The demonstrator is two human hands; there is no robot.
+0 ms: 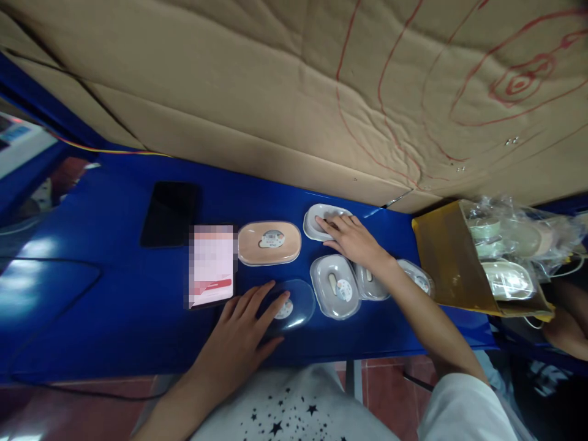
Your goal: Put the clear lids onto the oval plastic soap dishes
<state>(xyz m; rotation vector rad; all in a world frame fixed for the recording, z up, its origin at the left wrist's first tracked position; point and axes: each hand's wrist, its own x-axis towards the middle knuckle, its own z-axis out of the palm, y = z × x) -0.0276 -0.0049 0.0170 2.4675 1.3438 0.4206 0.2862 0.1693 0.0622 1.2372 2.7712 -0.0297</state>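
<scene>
My left hand [250, 315] lies palm down with its fingers spread, touching a clear plastic lid [301, 303] that has a round sticker on it. My right hand [351, 239] reaches to the back of the table. It grips the near rim of a pale grey, lidless lunch box [315, 214], one finger inside and the thumb at the outer edge. A peach lunch box [248, 243] with a sticker stands left of it. Closer to me is a grey lunch box [327, 294] with a clear lid and a spoon-like piece. Another grey one [374, 288] is partly under my right forearm.
At the right, a cardboard box [452, 260] holds several plastic-wrapped containers. A further lidded container [420, 282] sits beside it. Left are a lit phone [211, 266], a dark tablet-like slab [169, 214] and a black cable [64, 312]. A cardboard wall [229, 92] rises behind. Another person's arm [567, 334] shows far right.
</scene>
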